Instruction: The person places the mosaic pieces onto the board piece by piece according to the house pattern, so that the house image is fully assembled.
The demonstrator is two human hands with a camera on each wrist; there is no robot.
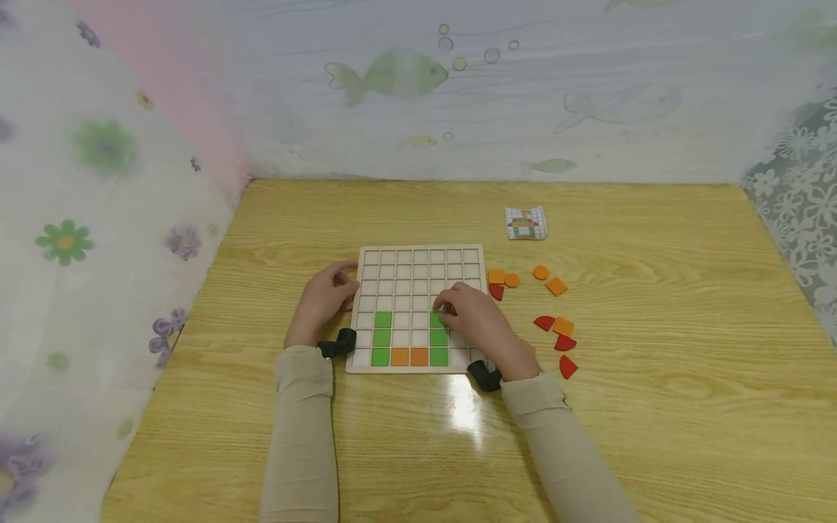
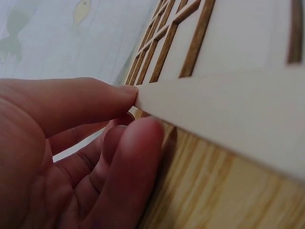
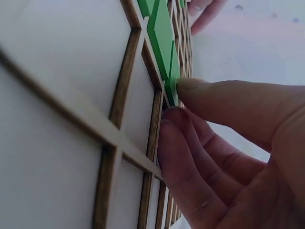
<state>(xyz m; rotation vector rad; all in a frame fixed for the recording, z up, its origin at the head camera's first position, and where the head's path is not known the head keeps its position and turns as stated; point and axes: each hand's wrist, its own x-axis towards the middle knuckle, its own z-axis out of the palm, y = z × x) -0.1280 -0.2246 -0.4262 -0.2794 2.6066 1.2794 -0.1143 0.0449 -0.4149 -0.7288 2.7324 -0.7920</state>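
Nearest you, your two sleeves (image 1: 298,436) reach over the front of the wood-grained counter (image 1: 405,457). Past your cuffs lies the pale gridded board (image 1: 402,320), flat, its nearest row holding two orange squares (image 1: 400,357) side by side between the bottom pieces of two columns of green squares (image 1: 381,357), three in each. Your right hand (image 1: 477,323) pinches the farthest green piece (image 3: 174,71) of the right column, thumb on it and bent fingertips at its edge. Your left hand (image 1: 323,298), fingers loosely bent, touches the board's left edge. Right of the board, red wedges (image 1: 567,367) lie loose, two of them touching an orange block (image 1: 564,327). Farther on are another red wedge, more orange blocks and two orange discs (image 1: 540,272). Beyond these sits a small picture card (image 1: 525,224), and at the back hangs a fish-patterned sheet (image 1: 405,73).
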